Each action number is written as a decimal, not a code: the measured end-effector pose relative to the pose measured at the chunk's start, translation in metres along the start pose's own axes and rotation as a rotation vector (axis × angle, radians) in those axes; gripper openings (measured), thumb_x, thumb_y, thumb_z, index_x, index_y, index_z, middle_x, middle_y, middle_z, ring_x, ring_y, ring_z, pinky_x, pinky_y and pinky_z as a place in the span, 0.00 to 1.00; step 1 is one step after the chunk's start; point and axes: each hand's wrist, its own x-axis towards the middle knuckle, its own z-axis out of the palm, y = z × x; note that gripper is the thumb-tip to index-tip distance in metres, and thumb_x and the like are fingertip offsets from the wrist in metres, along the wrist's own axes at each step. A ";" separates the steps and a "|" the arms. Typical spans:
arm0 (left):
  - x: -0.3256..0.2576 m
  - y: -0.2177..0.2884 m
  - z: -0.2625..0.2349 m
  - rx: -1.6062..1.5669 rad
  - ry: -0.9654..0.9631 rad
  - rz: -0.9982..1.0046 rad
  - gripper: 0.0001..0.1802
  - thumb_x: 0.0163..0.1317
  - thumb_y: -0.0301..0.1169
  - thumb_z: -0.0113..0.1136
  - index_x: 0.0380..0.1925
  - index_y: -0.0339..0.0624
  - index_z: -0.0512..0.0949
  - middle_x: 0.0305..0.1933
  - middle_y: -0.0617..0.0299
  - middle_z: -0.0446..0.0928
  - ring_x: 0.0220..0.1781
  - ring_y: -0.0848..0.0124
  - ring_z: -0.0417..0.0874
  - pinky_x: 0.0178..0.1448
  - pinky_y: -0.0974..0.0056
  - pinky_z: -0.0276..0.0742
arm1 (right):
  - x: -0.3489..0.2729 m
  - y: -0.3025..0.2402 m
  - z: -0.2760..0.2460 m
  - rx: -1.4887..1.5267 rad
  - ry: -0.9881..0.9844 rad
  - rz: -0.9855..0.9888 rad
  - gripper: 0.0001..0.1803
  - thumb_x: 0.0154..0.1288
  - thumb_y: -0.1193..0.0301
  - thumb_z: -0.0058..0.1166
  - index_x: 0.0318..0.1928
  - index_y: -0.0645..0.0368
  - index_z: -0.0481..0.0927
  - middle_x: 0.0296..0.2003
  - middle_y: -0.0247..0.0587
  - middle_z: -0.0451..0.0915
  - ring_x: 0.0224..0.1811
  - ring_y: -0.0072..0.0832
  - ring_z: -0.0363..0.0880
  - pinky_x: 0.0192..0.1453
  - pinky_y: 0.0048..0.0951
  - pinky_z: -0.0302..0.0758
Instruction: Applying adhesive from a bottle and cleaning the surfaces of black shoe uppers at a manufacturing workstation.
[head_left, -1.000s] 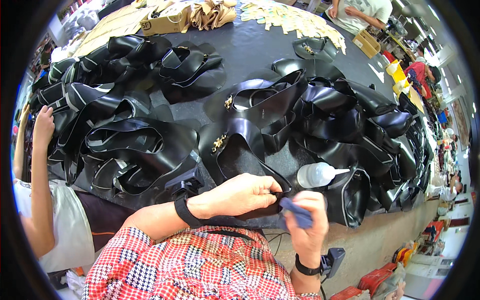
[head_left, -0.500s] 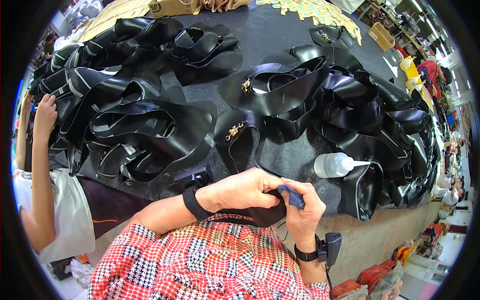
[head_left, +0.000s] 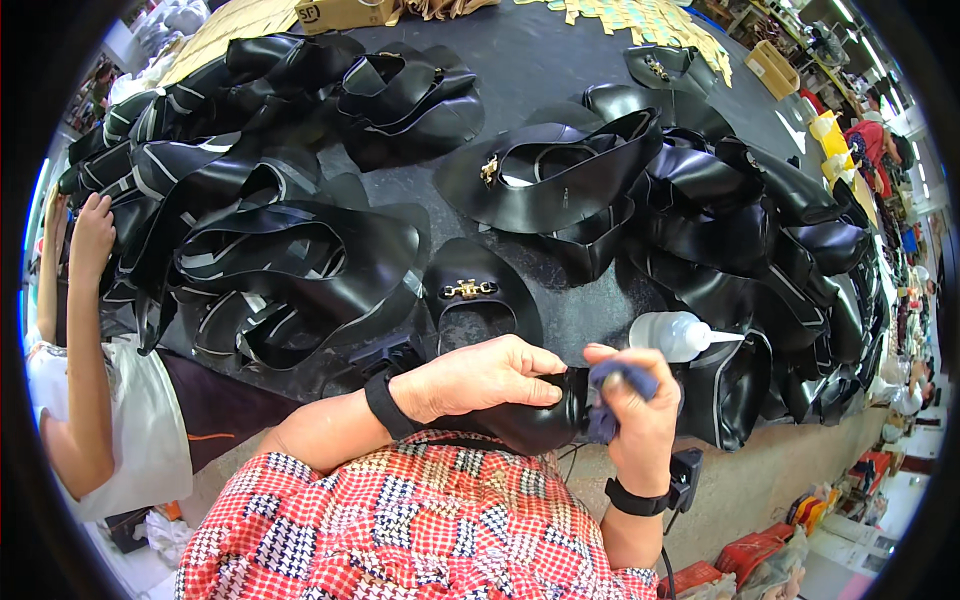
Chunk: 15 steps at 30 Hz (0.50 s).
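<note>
My left hand [head_left: 480,378] lies over a glossy black leather bag piece [head_left: 530,425] and holds it against the table's near edge. My right hand [head_left: 635,415] pinches a small blue cloth [head_left: 612,385] and presses it on the right end of that piece. A black flap with a gold clasp [head_left: 470,290] lies just beyond my left hand. A white squeeze bottle [head_left: 680,335] lies on its side, nozzle pointing right, just past my right hand.
Heaps of black leather bag parts [head_left: 290,250] cover the dark table [head_left: 550,60], left and right [head_left: 760,230]. Another person's arm [head_left: 85,300] reaches onto the left pile. Tan pieces [head_left: 640,15] and a cardboard box [head_left: 345,12] lie at the far edge.
My head has come closer over the table. My right hand with the blue cloth has risen from below the edge up onto the black piece that my left hand holds.
</note>
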 end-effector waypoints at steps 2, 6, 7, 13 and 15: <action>0.003 -0.003 0.002 -0.003 0.006 0.030 0.10 0.60 0.28 0.53 0.37 0.32 0.76 0.31 0.73 0.74 0.34 0.85 0.69 0.41 0.75 0.68 | 0.003 0.001 0.000 -0.290 -0.220 -0.224 0.11 0.50 0.82 0.57 0.37 0.63 0.77 0.44 0.47 0.78 0.48 0.32 0.76 0.54 0.30 0.69; 0.004 -0.013 0.001 0.164 0.005 -0.012 0.11 0.60 0.27 0.53 0.40 0.33 0.76 0.33 0.72 0.75 0.35 0.85 0.70 0.43 0.75 0.69 | 0.007 0.008 0.002 -0.522 -0.205 -0.216 0.11 0.51 0.81 0.57 0.38 0.63 0.77 0.38 0.45 0.79 0.39 0.29 0.80 0.42 0.25 0.74; 0.005 -0.012 0.004 0.165 0.023 0.019 0.10 0.61 0.27 0.53 0.39 0.33 0.76 0.32 0.73 0.74 0.34 0.85 0.70 0.41 0.75 0.69 | 0.005 0.010 0.002 -0.587 -0.148 -0.223 0.11 0.51 0.81 0.57 0.38 0.63 0.76 0.35 0.45 0.80 0.35 0.28 0.81 0.38 0.24 0.75; 0.009 -0.014 0.006 0.400 0.085 -0.037 0.10 0.59 0.28 0.53 0.38 0.33 0.75 0.25 0.70 0.74 0.30 0.86 0.70 0.37 0.74 0.70 | 0.003 0.032 0.011 -0.738 0.149 -0.337 0.05 0.55 0.80 0.53 0.33 0.66 0.73 0.23 0.39 0.78 0.27 0.21 0.79 0.31 0.21 0.73; 0.010 -0.014 0.008 0.495 0.108 -0.071 0.11 0.59 0.28 0.54 0.40 0.33 0.75 0.25 0.68 0.76 0.30 0.85 0.71 0.37 0.73 0.71 | 0.007 0.038 0.012 -0.692 0.221 -0.243 0.03 0.58 0.81 0.51 0.34 0.65 0.72 0.24 0.39 0.78 0.26 0.22 0.79 0.30 0.20 0.74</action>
